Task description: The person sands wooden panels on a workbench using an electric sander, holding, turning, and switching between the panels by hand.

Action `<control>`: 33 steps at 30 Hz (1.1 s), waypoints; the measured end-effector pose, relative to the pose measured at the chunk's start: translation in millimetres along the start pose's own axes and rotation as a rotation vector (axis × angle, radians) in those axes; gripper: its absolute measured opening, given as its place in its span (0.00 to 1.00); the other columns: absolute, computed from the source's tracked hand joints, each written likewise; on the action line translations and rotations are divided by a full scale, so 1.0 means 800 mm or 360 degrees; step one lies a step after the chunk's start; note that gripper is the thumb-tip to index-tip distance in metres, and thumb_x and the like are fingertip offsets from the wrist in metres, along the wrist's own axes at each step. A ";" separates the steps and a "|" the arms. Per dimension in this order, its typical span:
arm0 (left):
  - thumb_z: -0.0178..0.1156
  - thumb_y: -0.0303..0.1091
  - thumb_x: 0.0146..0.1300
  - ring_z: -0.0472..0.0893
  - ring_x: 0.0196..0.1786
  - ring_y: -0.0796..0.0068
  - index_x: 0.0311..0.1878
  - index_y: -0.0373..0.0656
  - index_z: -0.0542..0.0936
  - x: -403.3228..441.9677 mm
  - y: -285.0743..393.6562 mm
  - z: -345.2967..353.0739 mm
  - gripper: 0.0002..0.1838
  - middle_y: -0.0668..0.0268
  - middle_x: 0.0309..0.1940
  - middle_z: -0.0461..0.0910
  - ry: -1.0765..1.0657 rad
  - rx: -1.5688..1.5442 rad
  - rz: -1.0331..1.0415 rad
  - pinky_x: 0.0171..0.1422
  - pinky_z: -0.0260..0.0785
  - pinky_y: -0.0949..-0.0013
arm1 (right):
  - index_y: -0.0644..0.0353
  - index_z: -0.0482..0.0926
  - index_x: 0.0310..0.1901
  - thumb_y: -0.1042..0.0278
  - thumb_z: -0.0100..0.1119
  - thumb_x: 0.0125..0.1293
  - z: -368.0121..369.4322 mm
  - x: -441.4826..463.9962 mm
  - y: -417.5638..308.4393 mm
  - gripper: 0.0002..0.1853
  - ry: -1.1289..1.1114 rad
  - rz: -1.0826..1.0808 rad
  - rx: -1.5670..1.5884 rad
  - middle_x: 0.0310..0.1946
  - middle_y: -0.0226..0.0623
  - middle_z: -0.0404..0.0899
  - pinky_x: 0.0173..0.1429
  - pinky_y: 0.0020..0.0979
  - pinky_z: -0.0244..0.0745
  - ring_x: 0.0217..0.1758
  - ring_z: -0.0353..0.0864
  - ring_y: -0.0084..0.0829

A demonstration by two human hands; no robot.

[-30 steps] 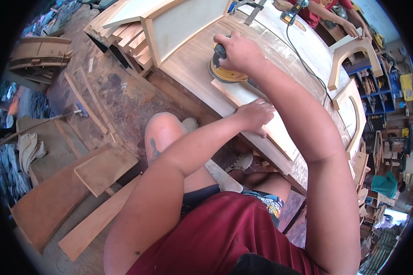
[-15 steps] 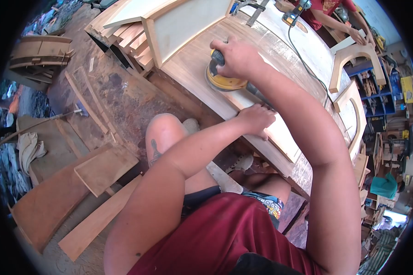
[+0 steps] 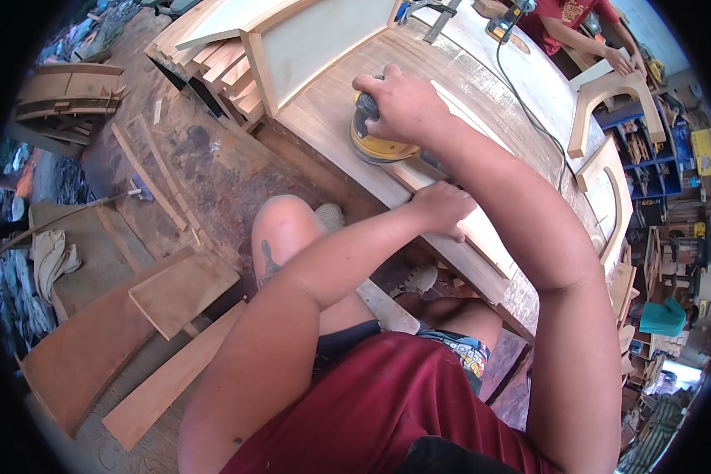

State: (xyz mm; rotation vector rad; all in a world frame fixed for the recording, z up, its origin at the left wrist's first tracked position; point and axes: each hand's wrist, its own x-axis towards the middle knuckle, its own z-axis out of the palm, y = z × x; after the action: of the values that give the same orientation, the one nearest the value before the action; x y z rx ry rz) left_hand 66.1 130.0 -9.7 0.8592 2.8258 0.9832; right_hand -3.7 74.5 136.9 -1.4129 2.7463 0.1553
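Observation:
My right hand (image 3: 405,105) is wrapped over the top of a yellow and black orbital sander (image 3: 381,150). The sander's base rests at the near end of a pale framed wooden panel (image 3: 482,237), which lies on the workbench. Closer to my body, my left hand (image 3: 444,208) grips the near edge of that same panel, fingers over the top and thumb at the side. Part of the panel is hidden beneath my right forearm.
Another framed panel (image 3: 324,43) stands on the bench (image 3: 332,126) beside stacked wood strips (image 3: 237,75). A black cable (image 3: 521,103) crosses the bench. At the far right, a person's hands (image 3: 624,62) touch a curved wooden piece (image 3: 620,91). Boards (image 3: 183,292) lie at left.
The sander and my right hand have shifted slightly toward the left and nearer to me. My left hand stays on the panel's edge.

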 end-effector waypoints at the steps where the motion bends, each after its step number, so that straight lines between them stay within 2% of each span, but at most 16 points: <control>1: 0.81 0.52 0.46 0.82 0.62 0.55 0.51 0.39 0.83 -0.001 0.000 0.004 0.34 0.57 0.53 0.84 0.0121 0.0016 0.0049 0.69 0.70 0.53 | 0.40 0.74 0.66 0.55 0.70 0.59 -0.006 -0.002 -0.005 0.32 -0.0043 -0.0013 -0.0012 0.56 0.50 0.77 0.57 0.47 0.84 0.56 0.84 0.50; 3: 0.81 0.52 0.47 0.83 0.60 0.55 0.52 0.40 0.82 -0.001 0.000 0.010 0.34 0.58 0.50 0.85 0.0240 0.0030 0.0090 0.66 0.71 0.54 | 0.42 0.73 0.67 0.54 0.71 0.61 -0.008 -0.002 -0.007 0.32 -0.0089 -0.0031 -0.0019 0.57 0.51 0.77 0.59 0.46 0.84 0.59 0.84 0.50; 6: 0.81 0.52 0.47 0.80 0.64 0.55 0.54 0.39 0.82 0.003 -0.001 0.008 0.35 0.56 0.57 0.83 0.0121 0.0067 0.0058 0.72 0.68 0.53 | 0.41 0.73 0.68 0.55 0.70 0.62 -0.008 0.012 0.004 0.32 -0.0090 0.0042 0.0027 0.59 0.51 0.76 0.60 0.46 0.83 0.60 0.83 0.50; 8: 0.79 0.54 0.48 0.74 0.72 0.57 0.57 0.39 0.81 0.001 0.007 -0.001 0.37 0.55 0.66 0.78 0.0110 0.0208 0.0163 0.79 0.61 0.52 | 0.39 0.72 0.71 0.54 0.70 0.61 -0.006 0.019 0.018 0.34 -0.0040 0.0139 0.0065 0.61 0.50 0.76 0.62 0.46 0.83 0.61 0.83 0.50; 9: 0.79 0.54 0.48 0.74 0.72 0.57 0.57 0.39 0.81 0.002 0.009 -0.007 0.37 0.55 0.66 0.78 0.0108 0.0210 0.0163 0.79 0.61 0.52 | 0.39 0.72 0.71 0.54 0.70 0.61 -0.005 0.025 0.024 0.34 -0.0038 0.0140 0.0067 0.61 0.50 0.76 0.62 0.46 0.83 0.61 0.83 0.50; 11: 0.77 0.56 0.51 0.66 0.79 0.59 0.61 0.39 0.80 0.004 0.014 -0.013 0.39 0.56 0.73 0.71 -0.0171 0.0227 0.0096 0.85 0.51 0.51 | 0.37 0.70 0.73 0.53 0.70 0.60 -0.003 0.038 0.042 0.37 -0.0039 0.0243 0.0011 0.62 0.49 0.76 0.64 0.46 0.82 0.63 0.82 0.49; 12: 0.77 0.56 0.51 0.66 0.79 0.59 0.61 0.39 0.80 0.003 0.012 -0.010 0.39 0.56 0.73 0.71 -0.0174 0.0225 0.0101 0.85 0.51 0.51 | 0.37 0.70 0.73 0.53 0.70 0.60 0.001 0.044 0.053 0.37 -0.0041 0.0248 0.0012 0.62 0.49 0.76 0.64 0.46 0.82 0.63 0.82 0.49; 14: 0.77 0.51 0.52 0.66 0.77 0.58 0.46 0.40 0.81 0.002 0.007 0.000 0.27 0.58 0.64 0.78 -0.0004 0.0209 0.0170 0.85 0.51 0.49 | 0.37 0.74 0.68 0.54 0.70 0.55 0.009 0.053 0.077 0.35 0.0123 0.0309 0.0064 0.57 0.51 0.79 0.60 0.47 0.83 0.57 0.84 0.52; 16: 0.76 0.52 0.54 0.63 0.79 0.58 0.44 0.41 0.82 0.004 0.004 0.006 0.25 0.58 0.67 0.76 -0.0023 0.0229 0.0174 0.86 0.49 0.50 | 0.37 0.73 0.69 0.51 0.69 0.55 0.011 0.062 0.100 0.36 0.0127 0.0391 0.0038 0.58 0.51 0.79 0.60 0.47 0.82 0.58 0.84 0.51; 18: 0.75 0.52 0.56 0.60 0.81 0.59 0.43 0.41 0.82 0.005 0.006 0.006 0.24 0.57 0.70 0.73 -0.0043 0.0248 0.0180 0.87 0.47 0.51 | 0.33 0.69 0.74 0.48 0.70 0.59 0.011 0.074 0.125 0.40 -0.0006 0.0545 0.0047 0.65 0.47 0.75 0.67 0.44 0.80 0.66 0.81 0.48; 20: 0.73 0.53 0.59 0.56 0.84 0.59 0.45 0.41 0.83 0.005 0.007 -0.001 0.24 0.57 0.76 0.67 -0.0171 0.0240 0.0130 0.88 0.44 0.52 | 0.33 0.69 0.74 0.47 0.69 0.59 0.011 0.079 0.142 0.40 -0.0021 0.0608 0.0039 0.66 0.47 0.75 0.68 0.43 0.79 0.67 0.80 0.48; 22: 0.73 0.54 0.59 0.55 0.84 0.59 0.45 0.41 0.83 0.006 0.007 -0.001 0.24 0.56 0.77 0.66 -0.0184 0.0258 0.0142 0.88 0.43 0.52 | 0.34 0.69 0.74 0.48 0.69 0.59 0.011 0.082 0.152 0.39 0.0005 0.0671 0.0027 0.66 0.47 0.75 0.68 0.43 0.79 0.68 0.79 0.47; 27: 0.72 0.55 0.60 0.54 0.85 0.58 0.47 0.41 0.83 0.007 0.009 -0.006 0.25 0.56 0.78 0.65 -0.0254 0.0261 0.0142 0.88 0.43 0.52 | 0.34 0.70 0.73 0.49 0.69 0.58 0.006 0.072 0.136 0.38 -0.0010 0.0560 0.0053 0.64 0.47 0.77 0.66 0.43 0.80 0.64 0.81 0.48; 30: 0.72 0.54 0.59 0.57 0.83 0.58 0.47 0.41 0.83 0.007 0.008 -0.002 0.25 0.55 0.75 0.69 -0.0175 0.0263 0.0160 0.88 0.42 0.52 | 0.35 0.71 0.72 0.49 0.70 0.58 0.007 0.053 0.099 0.38 -0.0003 0.0414 0.0022 0.62 0.49 0.79 0.64 0.44 0.82 0.61 0.84 0.48; 32: 0.74 0.53 0.57 0.63 0.79 0.57 0.48 0.40 0.83 0.006 0.010 -0.005 0.27 0.55 0.69 0.74 -0.0131 0.0231 0.0185 0.86 0.47 0.51 | 0.37 0.75 0.66 0.53 0.71 0.56 0.007 0.036 0.068 0.33 0.0103 0.0207 0.0028 0.54 0.50 0.79 0.59 0.45 0.83 0.56 0.85 0.49; 33: 0.74 0.53 0.57 0.63 0.79 0.57 0.48 0.40 0.83 0.005 0.013 -0.008 0.27 0.55 0.69 0.74 -0.0132 0.0231 0.0185 0.86 0.47 0.51 | 0.37 0.75 0.66 0.53 0.71 0.56 0.006 0.029 0.054 0.33 0.0103 0.0207 0.0029 0.54 0.50 0.79 0.59 0.45 0.83 0.56 0.85 0.49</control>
State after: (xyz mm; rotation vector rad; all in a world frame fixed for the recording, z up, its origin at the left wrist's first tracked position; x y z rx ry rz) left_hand 66.5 135.4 2.1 1.0628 2.8325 0.7407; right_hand -52.7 81.1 132.9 -1.2573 2.8848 0.0910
